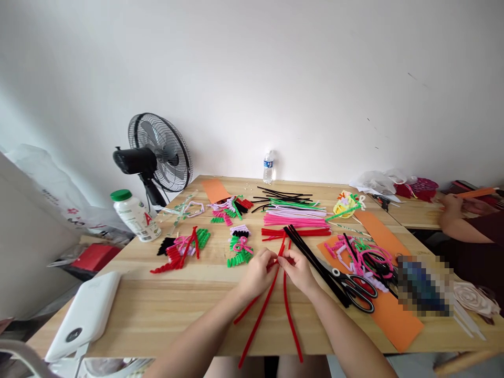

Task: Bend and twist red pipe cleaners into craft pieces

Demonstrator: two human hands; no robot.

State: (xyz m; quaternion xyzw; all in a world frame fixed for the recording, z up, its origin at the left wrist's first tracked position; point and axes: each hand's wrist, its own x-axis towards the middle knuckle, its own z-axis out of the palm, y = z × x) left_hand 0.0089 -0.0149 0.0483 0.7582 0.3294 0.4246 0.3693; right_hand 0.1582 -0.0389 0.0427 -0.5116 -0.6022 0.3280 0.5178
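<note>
Several long red pipe cleaners (271,294) are held together at their middle, near the centre of the worktop (157,310). They are thin, fuzzy and bright red. Their far ends are pointed toward the far side of the worktop, close together. Their near ends are fanned apart, two slanted to the near left and one curved to the near right, past the near edge.

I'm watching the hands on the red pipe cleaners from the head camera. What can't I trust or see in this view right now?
- Head view: where the left hand and right hand pinch the red pipe cleaners, the fingers cover the twist.
- The pipe cleaners' lower ends run past the table edge.
- A pixelated patch hides what lies on the orange paper.
- Another person's hand is cut off at the right edge.
- The water bottle label is too small to read.
</note>
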